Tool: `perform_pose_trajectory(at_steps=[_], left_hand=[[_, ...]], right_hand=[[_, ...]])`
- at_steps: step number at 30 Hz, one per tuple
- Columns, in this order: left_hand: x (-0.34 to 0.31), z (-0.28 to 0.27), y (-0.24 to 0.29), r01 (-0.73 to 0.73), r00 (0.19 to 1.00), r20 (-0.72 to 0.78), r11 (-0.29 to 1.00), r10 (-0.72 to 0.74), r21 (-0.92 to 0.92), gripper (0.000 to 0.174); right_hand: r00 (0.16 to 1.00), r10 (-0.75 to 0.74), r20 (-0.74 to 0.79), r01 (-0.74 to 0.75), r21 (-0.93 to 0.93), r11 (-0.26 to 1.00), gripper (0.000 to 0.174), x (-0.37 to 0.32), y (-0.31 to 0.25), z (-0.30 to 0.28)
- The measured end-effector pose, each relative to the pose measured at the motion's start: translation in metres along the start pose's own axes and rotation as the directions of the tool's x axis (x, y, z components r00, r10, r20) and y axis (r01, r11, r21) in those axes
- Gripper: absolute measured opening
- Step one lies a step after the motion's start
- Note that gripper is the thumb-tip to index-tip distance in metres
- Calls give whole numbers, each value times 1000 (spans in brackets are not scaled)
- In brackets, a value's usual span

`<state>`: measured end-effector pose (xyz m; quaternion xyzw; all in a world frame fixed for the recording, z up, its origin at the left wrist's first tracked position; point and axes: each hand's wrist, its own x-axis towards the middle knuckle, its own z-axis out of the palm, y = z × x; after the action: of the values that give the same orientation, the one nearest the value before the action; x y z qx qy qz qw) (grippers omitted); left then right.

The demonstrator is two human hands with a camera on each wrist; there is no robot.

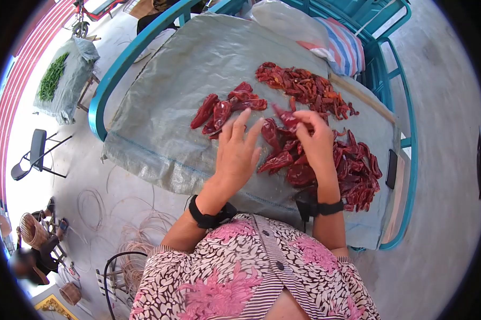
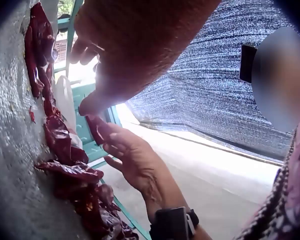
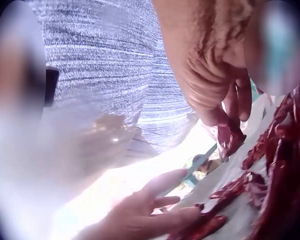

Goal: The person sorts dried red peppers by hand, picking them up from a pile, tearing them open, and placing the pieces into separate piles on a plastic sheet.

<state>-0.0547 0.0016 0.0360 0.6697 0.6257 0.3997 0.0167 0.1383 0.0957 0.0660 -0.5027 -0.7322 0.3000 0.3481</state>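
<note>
In the head view my right hand point(image 1: 316, 140) pinches a dark red dried chili pepper point(image 1: 287, 118) between thumb and fingers, above a pile of large dried chilies point(image 1: 357, 165). The right wrist view shows this pinched chili point(image 3: 230, 140) hanging below the fingertips. My left hand point(image 1: 237, 149) hovers to the left with fingers spread and nothing in it. Just beyond its fingertips lies a smaller group of whole chilies point(image 1: 221, 112). Smaller, more orange broken chilies point(image 1: 315, 90) form a heap farther back.
A grey-green woven sheet point(image 1: 160, 112) covers the bed of a teal metal cart point(image 1: 99, 104). A striped sack point(image 1: 344, 45) lies at the back, and a black phone-like object point(image 1: 391, 168) at the right edge. A folding chair point(image 1: 38, 152) and green peppers point(image 1: 53, 77) stand off left.
</note>
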Motion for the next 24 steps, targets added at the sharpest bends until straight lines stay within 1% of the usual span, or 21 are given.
perform_pose_trajectory(at_steps=[3, 4, 5, 6, 7, 8, 9, 10, 11, 12, 14, 15, 16, 19, 20, 21, 22, 23, 24], left_hand=[[4, -4, 4, -146, 986, 103, 982, 134, 121, 69], [3, 4, -5, -207, 976, 90, 974, 198, 95, 67], [0, 7, -10, -133, 981, 150, 989, 123, 59, 66], [-3, 7, -12, -55, 976, 212, 998, 48, 30, 64], [-6, 5, -14, 24, 961, 275, 1000, -25, 7, 63], [-7, 3, -16, 56, 977, 205, 998, -55, 0, 58], [-4, -2, -16, 139, 968, 209, 990, -136, 0, 58], [1, -8, -14, 224, 952, 213, 975, -219, 1, 58], [4, -11, -14, 307, 929, 217, 952, -300, 2, 58], [8, -13, -18, 347, 912, 247, 937, -327, -41, 62], [14, 0, -27, 214, 976, 45, 975, -212, -65, 64], [20, 3, -28, 144, 987, -60, 987, -149, -70, 65], [23, 3, -29, 80, 994, -77, 997, -81, -19, 65], [24, -7, -22, 8, 1000, 26, 1000, -9, 26, 66], [18, -5, -21, 53, 992, 114, 998, -49, -30, 64], [16, -2, -17, 243, 952, 236, 951, -196, -191, 62], [15, 2, -11, 433, 874, 375, 844, -308, -317, 61], [13, 5, -8, 610, 766, 519, 685, -380, -398, 60], [10, 12, -9, 529, 835, 459, 668, -302, -524, 54]], right_hand=[[974, -73, 213, 40, 159, 987, 27, -21, -12, 6], [964, -43, 262, -7, 188, 982, 27, -25, -20, 8], [950, -16, 310, -55, 216, 975, 27, -27, -26, 9], [946, 52, 321, -133, 236, 963, 28, -28, -22, 12], [978, -19, 209, 14, 29, 999, 30, -28, -19, 16], [987, -113, 113, 133, -194, 972, 31, -28, -13, 19], [974, -221, 42, 218, -419, 881, 32, -27, -6, 23], [975, -220, 29, 205, -503, 840, 38, -27, 0, 28], [977, -207, 49, 201, -533, 822, 40, -28, 4, 31], [979, -194, 70, 199, -563, 802, 41, -29, 2, 35], [981, -174, 84, 189, -596, 780, 45, -32, 2, 43], [983, -167, 75, 178, -600, 780, 47, -33, 4, 47], [985, -161, 64, 166, -605, 778, 49, -33, 5, 49], [996, -58, -63, 23, -459, 888, 51, -38, -1, 47], [995, -63, -73, 30, -380, 924, 52, -40, -4, 45], [994, -65, -83, 38, -296, 954, 52, -42, -8, 42], [993, -69, -94, 48, -209, 977, 53, -45, -13, 41], [998, 51, -24, -50, 43, 998, 52, -48, -20, 42], [999, 52, 6, -52, 93, 994, 51, -53, -20, 43]])
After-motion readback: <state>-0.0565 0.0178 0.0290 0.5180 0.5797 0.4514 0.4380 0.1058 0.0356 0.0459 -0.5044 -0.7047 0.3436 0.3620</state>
